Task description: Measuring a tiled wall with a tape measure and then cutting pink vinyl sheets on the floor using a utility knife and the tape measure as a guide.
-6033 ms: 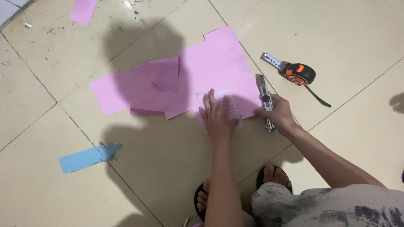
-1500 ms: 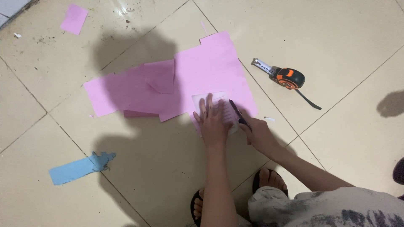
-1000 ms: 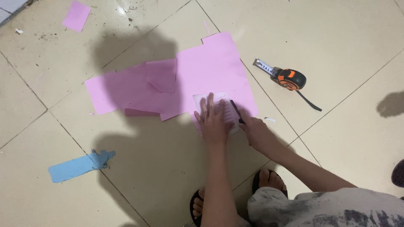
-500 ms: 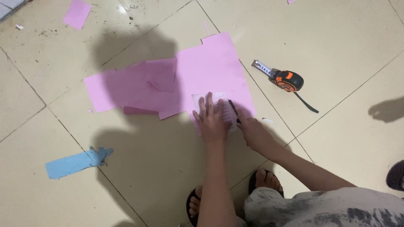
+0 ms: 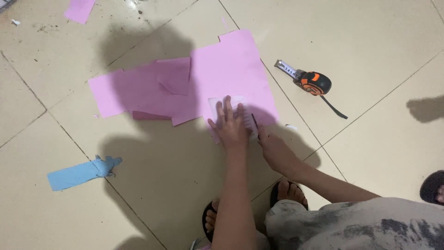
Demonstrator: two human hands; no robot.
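Tiled floor, cream, pink paper sheets [image 5: 231, 69] spread ahead of you. Your left hand [image 5: 230, 124] flat, fingers splayed, pressing pale template [image 5: 222, 101] onto pink sheet's near edge. Your right hand [image 5: 275, 150] closed around thin dark pen [image 5: 255, 124], just right of left hand, shaft angled away from you. Tape measure [image 5: 310, 82] well right, untouched.

— What colours lie on the floor?
— Cream tiles [image 5: 379, 37] with thin dark seams. Pink paper sheets [image 5: 231, 69] overlap in the middle; a pink scrap [image 5: 79, 9] lies far left.
— And near left?
— A light blue strip [image 5: 78, 173].
— On the right?
— An orange-and-black tape measure [image 5: 314, 83] with a black strap.
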